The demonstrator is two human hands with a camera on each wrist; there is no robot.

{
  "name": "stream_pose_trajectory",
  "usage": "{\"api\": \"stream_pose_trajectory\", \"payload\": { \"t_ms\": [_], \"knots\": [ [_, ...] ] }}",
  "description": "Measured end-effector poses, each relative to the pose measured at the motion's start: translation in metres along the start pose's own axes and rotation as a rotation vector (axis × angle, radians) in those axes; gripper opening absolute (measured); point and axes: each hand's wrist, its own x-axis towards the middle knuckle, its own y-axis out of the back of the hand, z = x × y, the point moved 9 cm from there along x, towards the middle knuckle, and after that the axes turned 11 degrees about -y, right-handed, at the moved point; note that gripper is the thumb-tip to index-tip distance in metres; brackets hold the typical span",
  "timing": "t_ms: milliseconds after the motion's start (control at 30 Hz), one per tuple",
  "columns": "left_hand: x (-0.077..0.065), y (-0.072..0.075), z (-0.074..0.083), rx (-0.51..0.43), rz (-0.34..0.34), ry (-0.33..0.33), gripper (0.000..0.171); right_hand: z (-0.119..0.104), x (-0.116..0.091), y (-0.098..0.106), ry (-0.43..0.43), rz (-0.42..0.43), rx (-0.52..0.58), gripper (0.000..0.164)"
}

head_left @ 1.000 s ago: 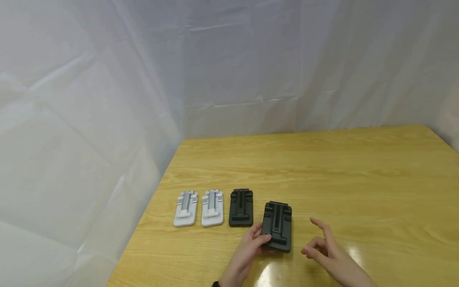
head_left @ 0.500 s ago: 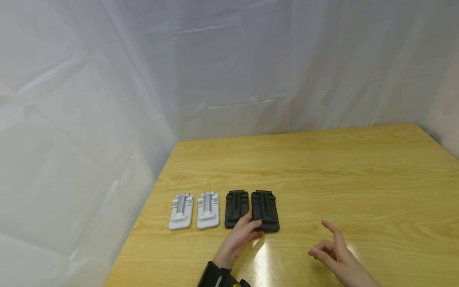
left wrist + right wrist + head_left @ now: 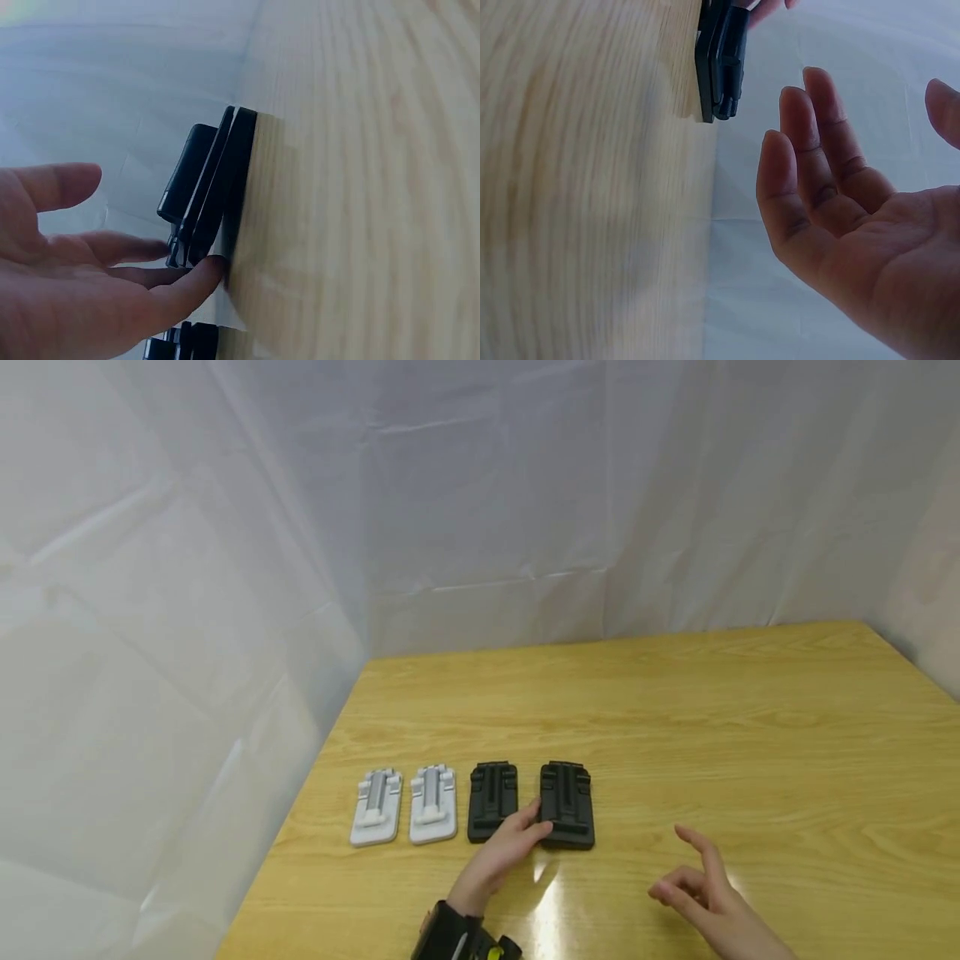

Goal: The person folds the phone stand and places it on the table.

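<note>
A folded black phone stand [image 3: 566, 806] lies flat on the table at the right end of a row. My left hand [image 3: 504, 847] is at its left edge. In the left wrist view, the fingertips [image 3: 214, 264] of that hand touch the side of the stand [image 3: 217, 176], while the thumb stands apart from it. Just left is a second folded black phone stand [image 3: 493, 802], its lower corner partly covered by my left hand. Off to the right, my right hand [image 3: 708, 893] hovers with nothing in it, fingers loosely bent; the right wrist view shows its bare palm [image 3: 900, 240].
Two folded white phone stands [image 3: 377, 807] [image 3: 433, 804] continue the row on the left. The wooden table [image 3: 712, 718] stretches behind and to the right, with white sheeting [image 3: 487, 510] hanging at its back and left. A black wrist strap [image 3: 450, 935] sits on the left forearm.
My left hand has lowered the black phone stand onto the table beside the other black one, shifted it slightly right and loosened its grip. The right hand has hardly moved.
</note>
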Motion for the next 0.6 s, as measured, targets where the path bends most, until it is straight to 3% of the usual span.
{"api": "stream_pose_trajectory", "payload": {
  "t_ms": [400,467,533,600],
  "knots": [
    [-0.006,0.003,0.001,-0.021,-0.008,0.0,0.044,0.001,0.002,-0.002,0.057,-0.025,0.007,0.066],
    [-0.009,0.007,0.006,0.008,0.012,-0.032,0.043,-0.003,0.0,0.003,0.098,0.061,0.025,0.058],
    [-0.012,0.013,0.02,0.055,0.031,-0.1,0.043,-0.014,-0.006,0.015,0.164,0.219,0.046,0.045],
    [-0.013,0.022,0.043,0.112,0.06,-0.179,0.043,-0.031,-0.015,0.032,0.268,0.4,0.109,0.031]
  ]
}}
